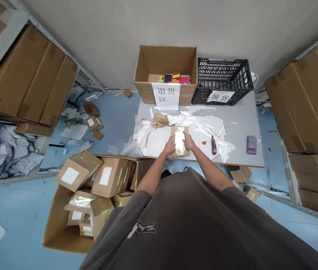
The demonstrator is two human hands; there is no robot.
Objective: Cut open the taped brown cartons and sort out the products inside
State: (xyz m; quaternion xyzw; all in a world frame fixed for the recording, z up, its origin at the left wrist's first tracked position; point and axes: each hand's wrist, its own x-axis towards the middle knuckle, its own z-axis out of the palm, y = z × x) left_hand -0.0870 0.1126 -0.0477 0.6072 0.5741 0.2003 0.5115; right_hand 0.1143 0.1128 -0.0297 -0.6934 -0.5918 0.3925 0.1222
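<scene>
A small cardboard box (180, 140) with shiny clear tape down its middle lies on the white table (241, 123) near the front edge. My left hand (170, 144) grips its left side, and my right hand (188, 141) grips its right side, thumbs on top. A red and black utility knife (213, 145) rests to the right of my right hand. Torn white paper (200, 123) is strewn behind and around the box. A crumpled clump of brown paper or tape (160, 120) sits beyond my left hand.
At the table's back stand an open carton (144, 88) holding some colourful packets and a black plastic crate (223, 80). A large carton of parcels (54, 225) is on the floor at left. Shelves with boxes (310, 101) flank both sides. A pixelated rectangle (251, 145) lies at right.
</scene>
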